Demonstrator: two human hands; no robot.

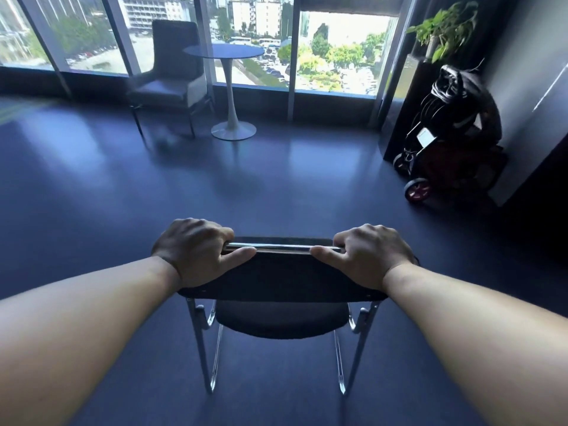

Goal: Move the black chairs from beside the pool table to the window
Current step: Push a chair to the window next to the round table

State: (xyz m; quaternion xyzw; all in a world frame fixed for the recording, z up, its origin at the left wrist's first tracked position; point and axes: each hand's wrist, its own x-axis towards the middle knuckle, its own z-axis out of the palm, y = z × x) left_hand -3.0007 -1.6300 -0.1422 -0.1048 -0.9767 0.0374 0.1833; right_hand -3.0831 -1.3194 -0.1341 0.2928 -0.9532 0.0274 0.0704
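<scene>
The person stands behind a black chair point(282, 278) with both hands on the top edge of its backrest. The left hand point(196, 250) wraps the left corner, fingers curled over the far side and thumb lying along the chrome rail. The right hand point(368, 253) grips the right corner the same way. The chair faces away from them, towards the window point(338, 50), over open floor point(92, 179) well short of the glass. By the window stand a grey armchair point(172, 72) and, just beside it, a round table point(224, 52) on a white foot. At the right a wheeled trolley point(445, 142) carries a dark bag, and its white tag point(425, 137) is too small to read. A plant point(445, 29) sits above it on a dark stand.
</scene>
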